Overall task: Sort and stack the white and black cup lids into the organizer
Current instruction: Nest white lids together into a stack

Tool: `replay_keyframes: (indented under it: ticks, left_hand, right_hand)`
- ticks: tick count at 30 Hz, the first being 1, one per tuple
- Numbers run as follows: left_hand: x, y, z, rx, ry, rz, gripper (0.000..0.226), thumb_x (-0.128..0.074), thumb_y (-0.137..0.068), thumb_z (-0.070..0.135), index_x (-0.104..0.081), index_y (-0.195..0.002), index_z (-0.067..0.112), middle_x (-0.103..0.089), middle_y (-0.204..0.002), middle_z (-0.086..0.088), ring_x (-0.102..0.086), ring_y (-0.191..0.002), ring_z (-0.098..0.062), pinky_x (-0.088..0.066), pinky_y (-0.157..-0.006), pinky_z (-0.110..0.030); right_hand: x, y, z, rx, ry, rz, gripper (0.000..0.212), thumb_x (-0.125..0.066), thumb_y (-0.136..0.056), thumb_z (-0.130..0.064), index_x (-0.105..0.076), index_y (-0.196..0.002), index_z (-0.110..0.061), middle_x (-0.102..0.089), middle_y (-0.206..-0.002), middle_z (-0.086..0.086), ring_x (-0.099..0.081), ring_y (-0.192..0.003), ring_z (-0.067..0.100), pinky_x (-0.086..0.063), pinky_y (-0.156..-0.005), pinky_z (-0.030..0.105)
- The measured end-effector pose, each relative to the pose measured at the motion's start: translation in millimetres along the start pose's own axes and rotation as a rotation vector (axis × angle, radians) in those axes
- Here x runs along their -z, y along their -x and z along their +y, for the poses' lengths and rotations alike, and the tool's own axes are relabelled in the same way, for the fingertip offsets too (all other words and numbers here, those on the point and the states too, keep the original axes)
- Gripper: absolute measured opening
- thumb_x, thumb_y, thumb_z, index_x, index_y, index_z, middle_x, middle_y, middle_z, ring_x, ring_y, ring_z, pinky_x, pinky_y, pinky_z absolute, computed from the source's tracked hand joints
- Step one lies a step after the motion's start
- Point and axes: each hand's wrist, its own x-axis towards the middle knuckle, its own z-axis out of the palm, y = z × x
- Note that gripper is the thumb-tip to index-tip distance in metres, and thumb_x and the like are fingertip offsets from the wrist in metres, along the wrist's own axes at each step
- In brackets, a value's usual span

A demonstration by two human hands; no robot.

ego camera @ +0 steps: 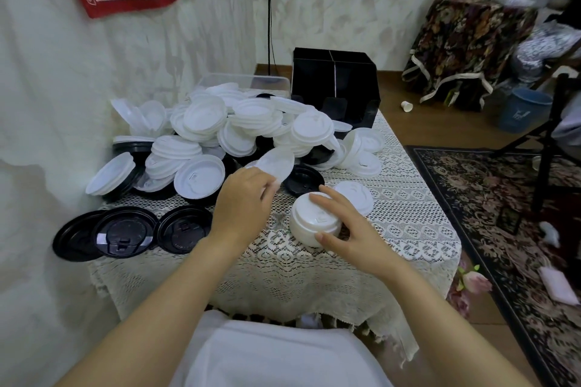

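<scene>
**Lid sorting: early stage, nothing seen in the organizer**

- Organizer: a black divided box at the far end of the lace-covered table. I can make out no lids in its compartments, though the interior is dark.
- Heap of lids: lies left of the organizer and reaches up to its front. It is mostly white, with black ones buried underneath, and is unsorted.
- Clear tub: sits directly left of the organizer, behind the heap.
- White stack: a short nested pile well in front of the organizer, towards the person. It is the only white sorting done so far.
- Right hand: rests on the white stack, with fingers laid nearly straight across the top and the thumb against the near side. It steadies the stack rather than clutching it.
- White lid: tilted and off the cloth, between the organizer and the white stack.
- Left hand: its curled fingers pinch the near edge of the white lid.
- Loose white lid: lies flat, just beside the stack on the organizer's side.
- Lone black lid: lies flat on the cloth between the stack and the organizer.
- Row of black lids: three lie overlapping, far from the organizer at the near left edge of the table.

Verdict: roughly a handful are sorted. The whole heap, both colours, and all loading into the organizer are still to do.
</scene>
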Motion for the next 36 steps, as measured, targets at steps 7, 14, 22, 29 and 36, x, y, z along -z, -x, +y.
replay_keyframes:
  ticks: [7, 14, 22, 29, 36]
  left_hand:
    - [25.6, -2.3, 32.9, 0.729, 1.186, -0.009, 0.011, -0.057, -0.092, 0.013, -0.066, -0.098, 0.009, -0.072, -0.087, -0.001, -0.067, -0.081, -0.011, -0.054, -0.071, -0.023]
    - [23.5, 3.1, 45.6, 0.881, 1.353, -0.164, 0.017, -0.051, -0.096, 0.01, -0.066, -0.1, 0.005, -0.07, -0.084, -0.003, -0.063, -0.072, -0.012, -0.054, -0.062, -0.021]
    - [16.6, 3.6, 46.5, 0.804, 1.259, -0.234, 0.021, -0.051, -0.096, 0.012, -0.063, -0.114, 0.007, -0.071, -0.1, -0.006, -0.065, -0.091, -0.016, -0.055, -0.078, -0.027]
    - [5.5, 13.4, 35.7, 0.522, 0.771, -0.377, 0.056, -0.063, -0.09, 0.012, -0.042, -0.142, 0.019, -0.048, -0.137, 0.011, -0.045, -0.126, -0.002, -0.037, -0.106, -0.024]
    - [-6.8, 21.8, 32.7, 0.514, 0.684, -0.439, 0.064, -0.072, -0.083, 0.009, -0.045, -0.141, 0.016, -0.049, -0.138, 0.005, -0.051, -0.123, -0.012, -0.043, -0.106, -0.034]
  right_hand:
    - [6.1, 0.1, -14.0, -0.056, -0.046, 0.043, 0.075, -0.07, -0.085, -0.036, -0.027, -0.147, -0.041, -0.03, -0.149, -0.022, -0.032, -0.135, 0.0, -0.034, -0.114, 0.039]
    - [20.3, -0.5, -40.9, 0.095, -0.048, 0.126, 0.088, -0.081, -0.077, -0.031, -0.029, -0.147, -0.043, -0.033, -0.149, -0.026, -0.028, -0.138, -0.007, -0.024, -0.113, 0.023]
    - [33.7, -0.5, -45.5, 0.104, 0.039, 0.16, 0.074, -0.084, -0.072, -0.018, -0.048, -0.136, -0.026, -0.048, -0.135, -0.016, -0.044, -0.128, 0.0, -0.033, -0.106, 0.011]
    - [34.6, -0.1, -21.3, -0.036, -0.03, 0.127, 0.07, -0.076, -0.08, -0.012, -0.043, -0.142, -0.017, -0.043, -0.146, -0.003, -0.043, -0.133, 0.009, -0.034, -0.113, 0.028]
    - [16.6, -3.7, -13.6, -0.071, 0.018, 0.049, 0.074, -0.074, -0.076, -0.03, -0.042, -0.143, -0.026, -0.042, -0.148, -0.006, -0.042, -0.135, 0.011, -0.036, -0.113, 0.041]
